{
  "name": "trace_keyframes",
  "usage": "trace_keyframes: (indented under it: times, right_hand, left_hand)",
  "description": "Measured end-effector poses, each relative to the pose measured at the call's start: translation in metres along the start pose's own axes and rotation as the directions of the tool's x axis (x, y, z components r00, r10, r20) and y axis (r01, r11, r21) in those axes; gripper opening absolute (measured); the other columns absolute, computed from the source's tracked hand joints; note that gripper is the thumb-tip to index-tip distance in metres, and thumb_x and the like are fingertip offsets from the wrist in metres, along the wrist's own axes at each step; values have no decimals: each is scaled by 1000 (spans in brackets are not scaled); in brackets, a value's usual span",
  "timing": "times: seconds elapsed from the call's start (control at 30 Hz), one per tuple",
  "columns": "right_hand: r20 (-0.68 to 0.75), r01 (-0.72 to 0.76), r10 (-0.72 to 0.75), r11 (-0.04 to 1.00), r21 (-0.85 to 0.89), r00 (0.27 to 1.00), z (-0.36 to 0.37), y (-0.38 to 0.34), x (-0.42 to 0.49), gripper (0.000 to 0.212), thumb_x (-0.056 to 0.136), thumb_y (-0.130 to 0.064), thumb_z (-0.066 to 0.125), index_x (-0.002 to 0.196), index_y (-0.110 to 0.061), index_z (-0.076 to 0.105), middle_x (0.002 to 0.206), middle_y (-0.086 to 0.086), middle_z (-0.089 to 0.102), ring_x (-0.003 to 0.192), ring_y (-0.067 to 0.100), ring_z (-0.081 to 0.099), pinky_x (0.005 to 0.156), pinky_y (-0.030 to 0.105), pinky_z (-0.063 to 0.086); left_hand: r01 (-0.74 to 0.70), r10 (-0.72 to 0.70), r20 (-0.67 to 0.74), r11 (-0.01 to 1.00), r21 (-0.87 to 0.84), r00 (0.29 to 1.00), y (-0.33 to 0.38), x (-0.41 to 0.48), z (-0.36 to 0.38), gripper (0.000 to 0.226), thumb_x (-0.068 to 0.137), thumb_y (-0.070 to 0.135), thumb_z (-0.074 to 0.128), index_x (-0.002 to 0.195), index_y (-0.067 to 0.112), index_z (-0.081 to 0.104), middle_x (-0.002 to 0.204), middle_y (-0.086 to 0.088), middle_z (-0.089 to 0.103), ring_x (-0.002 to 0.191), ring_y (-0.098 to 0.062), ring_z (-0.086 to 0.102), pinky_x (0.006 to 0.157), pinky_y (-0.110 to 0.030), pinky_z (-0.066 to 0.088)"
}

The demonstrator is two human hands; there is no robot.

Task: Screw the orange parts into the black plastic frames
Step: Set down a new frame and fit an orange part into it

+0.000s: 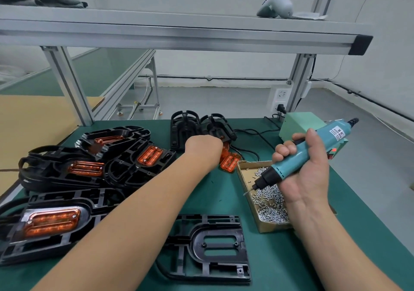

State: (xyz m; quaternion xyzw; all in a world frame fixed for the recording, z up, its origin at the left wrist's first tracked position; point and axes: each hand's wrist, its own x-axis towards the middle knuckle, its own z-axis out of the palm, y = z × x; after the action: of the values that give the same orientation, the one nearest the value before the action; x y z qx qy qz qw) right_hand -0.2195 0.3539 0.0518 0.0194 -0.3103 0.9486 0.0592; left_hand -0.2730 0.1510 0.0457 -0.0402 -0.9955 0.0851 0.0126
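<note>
A bare black frame (215, 248) lies on the green mat near the front edge, its oval opening without an orange part. My left hand (205, 149) reaches far across the mat and its curled fingers close over loose orange parts (229, 161) beside two upright black frames (195, 127); the fingertips are hidden. My right hand (300, 167) grips a teal electric screwdriver (298, 156), bit pointing down-left over a cardboard box of screws (268, 203). Several black frames with orange parts fitted (51, 221) are piled at the left.
A teal power supply box (300, 124) with cables stands at the back right. An aluminium shelf frame (74, 86) crosses overhead on posts at both back corners. Cardboard sheet (33, 120) lies to the left of the table.
</note>
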Motion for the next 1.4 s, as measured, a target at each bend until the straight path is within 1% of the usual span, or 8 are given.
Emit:
trace_keyframes:
  times: [0.1,0.23,0.37,0.53,0.73,0.87,1.03,1.4]
  right_hand:
    - [5,-6,6,1000,1,1000,0,1,-1,24,100,-36,69,86,-17,65,70,-2,46,62,12,50,57,24,49]
    - [7,-4,5,1000,-3,1000,0,1,-1,24,100,-36,69,85,-18,64,70,-2,46,62,12,50,58,24,49]
    - [7,8,-8,1000,-11,1000,-1,0,-1,23,100,-36,69,86,-18,64,70,-2,46,62,12,50,58,24,49]
    - [12,-2,2,1000,-15,1000,0,0,-2,23,100,-36,69,87,-18,63,70,-2,47,62,12,50,57,24,49]
    - [25,7,-6,1000,-21,1000,0,0,-3,23,99,-36,71,88,-17,64,70,-2,47,62,13,51,57,25,49]
    - [31,5,-4,999,-35,1000,-1,1,-3,23,99,-36,70,88,-17,64,71,-2,47,62,13,51,57,25,49]
    - [15,12,-11,999,-40,1000,-1,1,-2,23,100,-35,69,87,-17,65,70,-2,47,62,13,51,57,25,49]
    - [22,7,-6,999,-42,1000,-2,1,-1,23,101,-35,67,87,-17,64,69,-2,47,62,13,51,57,25,49]
  left_hand:
    - [0,2,-37,999,45,999,3,-8,-2,18,89,-4,54,91,13,63,75,1,51,77,-26,58,60,-35,44]
    - [8,-6,-87,1000,26,996,2,-22,-3,12,98,12,63,87,17,63,73,2,49,73,-26,55,56,-33,38]
    - [-3,-12,-172,996,-90,985,-4,-57,-11,35,98,39,68,74,17,55,69,2,49,72,-29,57,59,-32,37]
    - [-113,88,-266,990,-79,960,-11,-119,-15,33,97,56,61,93,24,67,83,4,60,84,-25,65,62,-32,34]
    - [-267,260,-201,964,-10,945,-16,-177,-7,45,68,60,85,67,24,58,62,5,55,55,-22,62,47,-29,36]
    - [-220,193,-200,967,-125,961,-19,-187,5,46,88,71,60,96,26,61,91,6,64,86,-18,66,65,-32,43]
    - [-199,159,-170,948,-250,973,-32,-192,3,29,99,59,48,116,42,65,104,16,67,97,-8,64,80,-32,52]
    - [-187,156,-133,946,-266,979,-30,-195,-3,19,97,53,54,108,40,63,100,19,66,93,-7,63,73,-24,46]
